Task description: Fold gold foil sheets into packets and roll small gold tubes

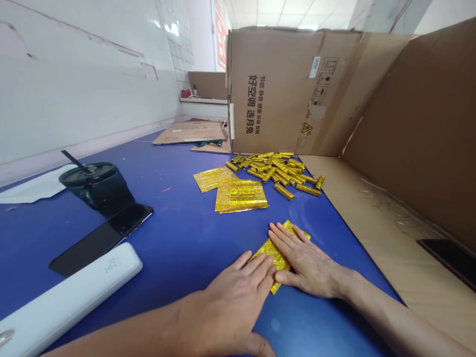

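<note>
1. One gold sheet (277,260) is laid slantwise on the table (186,223), near its right edge, under both hands.
2. Left hand (241,285): fingers stretched out, pressed on the sheet's lower-left part; nothing gripped.
3. Right hand (303,258): fingers straight, slightly spread across the upper part, thumb by the lower edge; nothing gripped. Sheet probably kept flat and stopped from sliding by this two-sided pressure.
4. The flat sheets (241,194) are overlapped beyond the hands, presumably so each can be reached easily.
5. The rolls (278,171) are heaped at the far right corner, by the box (290,89), likely kept apart from flat sheets.
6. Cup (102,186) and phone (102,238) are set toward the left edge, seemingly out of the way.
</note>
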